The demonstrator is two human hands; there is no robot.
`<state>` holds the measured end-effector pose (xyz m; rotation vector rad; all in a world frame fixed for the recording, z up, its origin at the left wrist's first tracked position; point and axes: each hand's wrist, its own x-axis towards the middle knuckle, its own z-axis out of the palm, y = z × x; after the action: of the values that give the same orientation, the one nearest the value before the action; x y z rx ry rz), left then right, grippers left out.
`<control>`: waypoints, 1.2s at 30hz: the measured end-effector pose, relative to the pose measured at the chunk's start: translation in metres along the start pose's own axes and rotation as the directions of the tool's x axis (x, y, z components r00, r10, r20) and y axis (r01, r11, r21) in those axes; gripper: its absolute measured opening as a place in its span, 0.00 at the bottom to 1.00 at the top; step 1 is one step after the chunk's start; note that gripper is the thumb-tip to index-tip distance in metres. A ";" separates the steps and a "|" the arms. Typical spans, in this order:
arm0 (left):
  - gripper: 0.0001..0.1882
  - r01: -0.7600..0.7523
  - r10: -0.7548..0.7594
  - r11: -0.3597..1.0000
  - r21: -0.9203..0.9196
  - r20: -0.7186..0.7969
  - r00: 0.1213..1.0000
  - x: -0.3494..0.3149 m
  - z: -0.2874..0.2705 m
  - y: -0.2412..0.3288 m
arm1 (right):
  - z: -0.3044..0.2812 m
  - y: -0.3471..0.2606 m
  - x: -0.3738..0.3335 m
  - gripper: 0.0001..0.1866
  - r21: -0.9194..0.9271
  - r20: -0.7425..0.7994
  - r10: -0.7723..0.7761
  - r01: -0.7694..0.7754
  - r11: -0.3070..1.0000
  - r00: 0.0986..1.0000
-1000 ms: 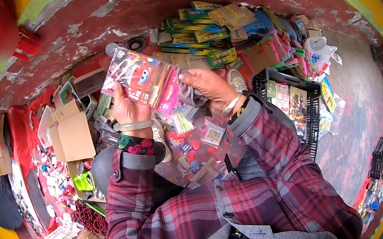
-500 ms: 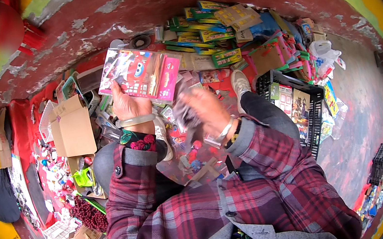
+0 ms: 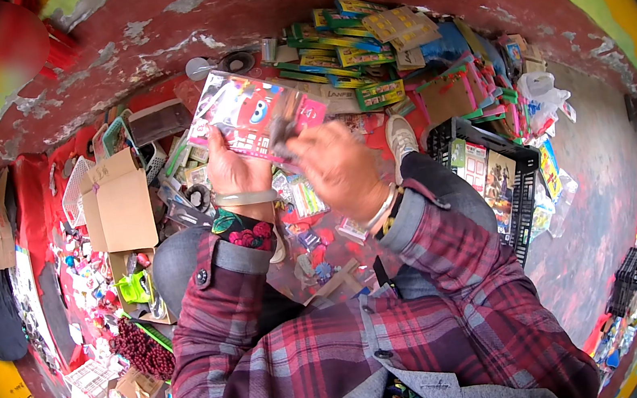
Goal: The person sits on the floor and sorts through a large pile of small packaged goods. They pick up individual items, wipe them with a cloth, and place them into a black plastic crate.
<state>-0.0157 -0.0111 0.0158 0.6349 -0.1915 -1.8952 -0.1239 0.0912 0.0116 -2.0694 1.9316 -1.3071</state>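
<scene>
My left hand is closed on the lower edge of a flat, glossy pink and red package printed with a red cartoon character. The thumb lies on its front, and the package tilts up away from me. Held between the fingers of my right hand is a soft, brownish-grey cloth-like thing, smeared by motion. It lies over the right part of the package, and the right hand's fingers hide some of it.
A heap of green and yellow boxes lies against the far wall. At right stands a black plastic crate holding printed sheets. An open cardboard box is at left, among small loose items. Beyond my right shoe are pink-edged packs.
The package has shifted slightly right with my left hand. My right hand has brought the cloth-like thing up from below the package's right corner onto its printed front.
</scene>
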 end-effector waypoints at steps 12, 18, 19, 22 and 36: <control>0.23 0.059 -0.059 0.998 0.010 0.054 0.997 0.009 -0.011 -0.001 | -0.003 -0.005 0.000 0.11 -0.031 0.035 -0.105 0.106 0.994 0.994; 0.24 0.059 -0.060 0.998 0.012 0.127 0.990 0.017 -0.023 0.000 | -0.026 0.029 0.017 0.11 -0.157 0.007 0.060 -0.058 0.986 0.998; 0.23 0.057 -0.066 0.997 0.052 0.193 0.979 0.016 -0.022 -0.002 | -0.034 0.046 0.019 0.11 -0.213 -0.040 0.118 -0.123 0.969 0.992; 0.20 0.163 -0.198 0.978 0.133 0.313 0.929 0.006 -0.010 -0.006 | -0.056 0.067 0.022 0.13 0.431 -0.055 0.529 -0.458 0.777 0.847; 0.29 0.248 -0.747 0.426 0.870 0.183 0.639 -0.017 -0.013 -0.013 | -0.039 0.036 0.017 0.31 0.141 0.275 -0.023 -0.016 0.990 0.961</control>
<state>-0.0147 0.0118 0.0050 0.7432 -1.4740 -2.5831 -0.1771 0.0888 0.0270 -2.0580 1.6697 -1.0538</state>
